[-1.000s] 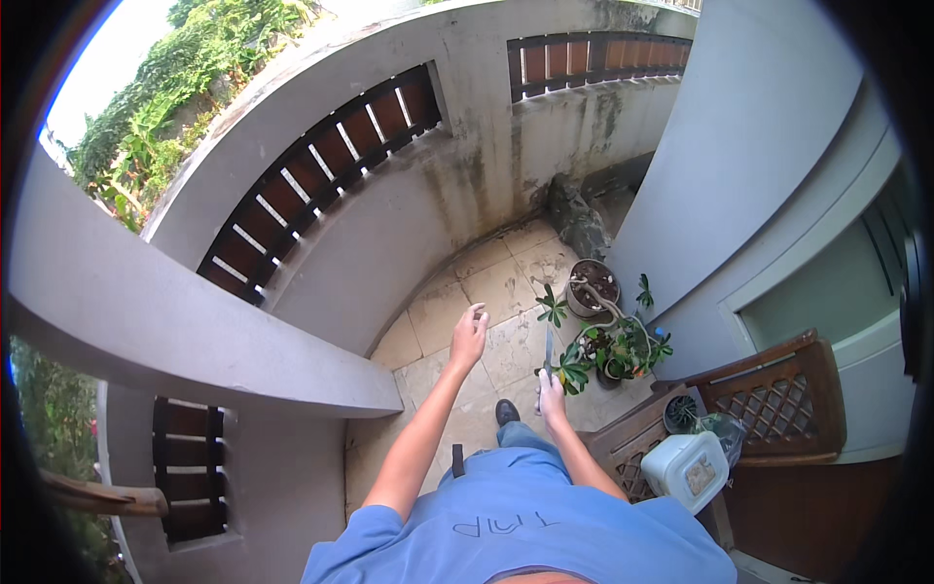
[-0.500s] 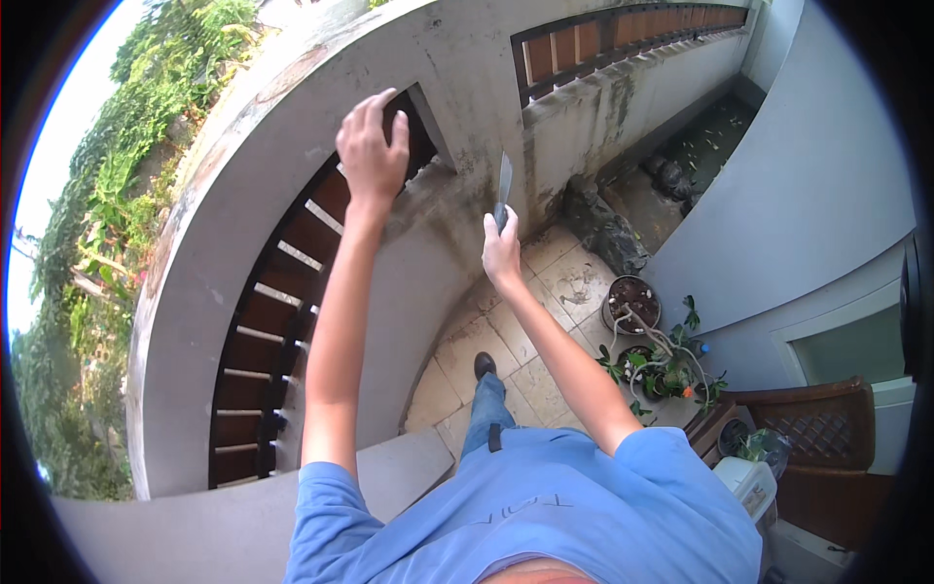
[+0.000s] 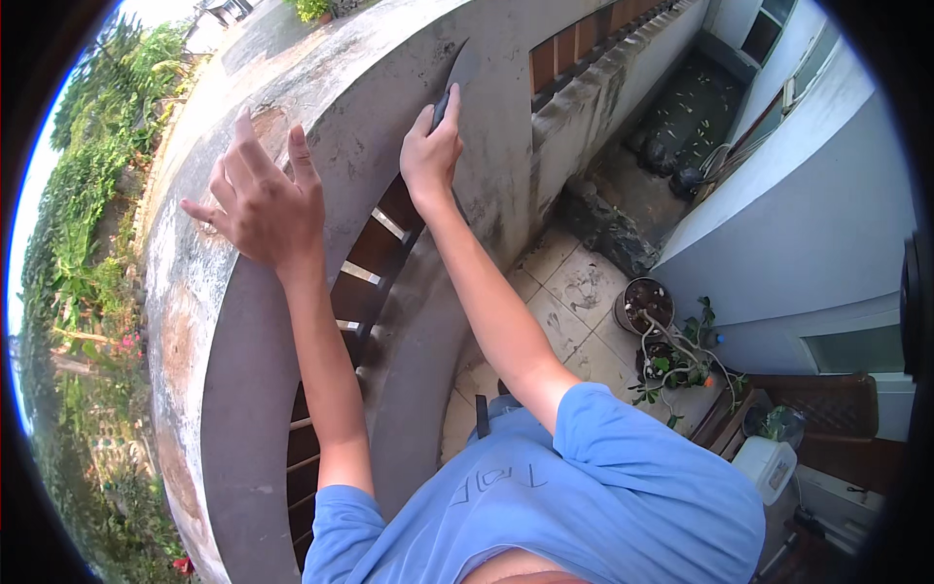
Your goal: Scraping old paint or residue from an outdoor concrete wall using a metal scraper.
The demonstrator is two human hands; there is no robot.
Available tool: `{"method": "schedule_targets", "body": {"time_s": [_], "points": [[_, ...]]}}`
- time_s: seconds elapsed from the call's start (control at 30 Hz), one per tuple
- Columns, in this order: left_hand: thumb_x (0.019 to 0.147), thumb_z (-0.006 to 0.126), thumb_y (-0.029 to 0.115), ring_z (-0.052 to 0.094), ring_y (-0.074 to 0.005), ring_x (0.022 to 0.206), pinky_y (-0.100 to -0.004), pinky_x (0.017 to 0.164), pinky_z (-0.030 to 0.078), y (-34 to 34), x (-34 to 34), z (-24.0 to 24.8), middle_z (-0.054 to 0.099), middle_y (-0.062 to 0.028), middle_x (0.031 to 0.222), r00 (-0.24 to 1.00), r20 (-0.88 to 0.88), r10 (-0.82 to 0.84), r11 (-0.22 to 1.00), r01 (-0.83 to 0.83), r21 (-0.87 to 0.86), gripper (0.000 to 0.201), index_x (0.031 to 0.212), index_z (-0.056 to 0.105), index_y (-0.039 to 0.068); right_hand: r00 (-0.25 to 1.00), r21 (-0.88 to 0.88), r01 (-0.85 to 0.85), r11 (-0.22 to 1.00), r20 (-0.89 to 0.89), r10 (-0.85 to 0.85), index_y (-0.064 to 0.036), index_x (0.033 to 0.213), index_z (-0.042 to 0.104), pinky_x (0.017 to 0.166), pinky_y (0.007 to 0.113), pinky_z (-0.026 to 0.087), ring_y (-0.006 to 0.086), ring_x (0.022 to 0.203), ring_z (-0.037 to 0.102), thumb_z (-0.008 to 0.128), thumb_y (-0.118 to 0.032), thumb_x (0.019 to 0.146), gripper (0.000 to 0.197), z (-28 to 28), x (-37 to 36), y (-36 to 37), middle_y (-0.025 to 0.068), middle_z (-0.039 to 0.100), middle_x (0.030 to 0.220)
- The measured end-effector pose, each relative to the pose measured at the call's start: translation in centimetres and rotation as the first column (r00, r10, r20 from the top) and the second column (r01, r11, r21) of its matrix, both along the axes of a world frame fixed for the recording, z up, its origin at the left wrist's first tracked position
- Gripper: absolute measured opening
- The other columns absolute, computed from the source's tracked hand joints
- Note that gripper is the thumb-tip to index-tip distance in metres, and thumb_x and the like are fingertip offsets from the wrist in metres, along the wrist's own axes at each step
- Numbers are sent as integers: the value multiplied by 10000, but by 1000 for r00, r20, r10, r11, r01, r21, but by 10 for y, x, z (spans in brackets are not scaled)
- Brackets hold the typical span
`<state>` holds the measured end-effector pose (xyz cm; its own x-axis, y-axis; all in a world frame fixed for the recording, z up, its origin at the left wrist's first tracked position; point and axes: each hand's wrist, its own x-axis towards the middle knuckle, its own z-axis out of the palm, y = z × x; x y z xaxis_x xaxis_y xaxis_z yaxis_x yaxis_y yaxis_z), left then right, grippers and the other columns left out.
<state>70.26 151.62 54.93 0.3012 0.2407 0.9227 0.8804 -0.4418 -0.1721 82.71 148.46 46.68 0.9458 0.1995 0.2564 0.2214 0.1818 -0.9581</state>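
Note:
My right hand (image 3: pixel 432 156) grips the dark handle of a putty knife (image 3: pixel 462 70), its thin metal blade pointing up and away. The blade lies close against the inner face of the grey wall (image 3: pixel 375 97); whether its edge touches is hard to tell. To the left, my left hand (image 3: pixel 265 200) is open with fingers spread, over the wall's weathered top ledge (image 3: pixel 180 321). I cannot tell if its fingertips rest there. Brown flaking patches and stains mark that ledge. Nothing is held in the left hand.
Brown slats (image 3: pixel 370 248) fill an opening below my hands. Plants (image 3: pixel 83 243) grow beyond the wall. At right are a dark rock (image 3: pixel 608 229), a fish pond (image 3: pixel 686 112), a potted plant (image 3: pixel 644 304) on floor tiles, a wooden chair (image 3: pixel 827 409) and a white container (image 3: pixel 764 469).
My right hand has moved up and left with the putty knife, bringing it to the wall. My left hand has shifted left and down over the ledge. My view has moved closer to the wall.

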Motion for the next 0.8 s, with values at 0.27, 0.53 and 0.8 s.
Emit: {"method": "schedule_targets", "body": {"time_s": [0.27, 0.53, 0.8], "points": [[869, 418, 575, 569, -223, 1028, -630, 1028, 162, 5, -2, -10, 628, -1, 1014, 1000, -3, 1, 998, -1, 64, 507, 1227, 512, 229, 995, 55, -59, 997, -73, 63, 64, 1317, 352, 963, 363, 388, 343, 1156, 496, 444, -178, 902, 488, -6, 13, -12, 285, 483, 1239], [864, 461, 538, 575, -226, 1020, -607, 1038, 167, 3, -2, -9, 645, -28, 993, 998, 48, -29, 998, 26, 61, 483, 1230, 507, 226, 994, 65, -75, 995, -78, 80, 89, 1276, 393, 918, 363, 413, 302, 1103, 545, 480, -167, 882, 478, -5, 37, -24, 292, 538, 1155], [863, 495, 481, 583, -220, 1001, -576, 1049, 164, 0, -4, -9, 655, 12, 968, 998, 56, 11, 994, -17, 110, 441, 1222, 513, 225, 980, 57, -174, 983, -87, 178, 46, 1287, 417, 986, 356, 372, 323, 1165, 497, 472, -164, 871, 469, -2, 42, -38, 268, 507, 1222]]}}
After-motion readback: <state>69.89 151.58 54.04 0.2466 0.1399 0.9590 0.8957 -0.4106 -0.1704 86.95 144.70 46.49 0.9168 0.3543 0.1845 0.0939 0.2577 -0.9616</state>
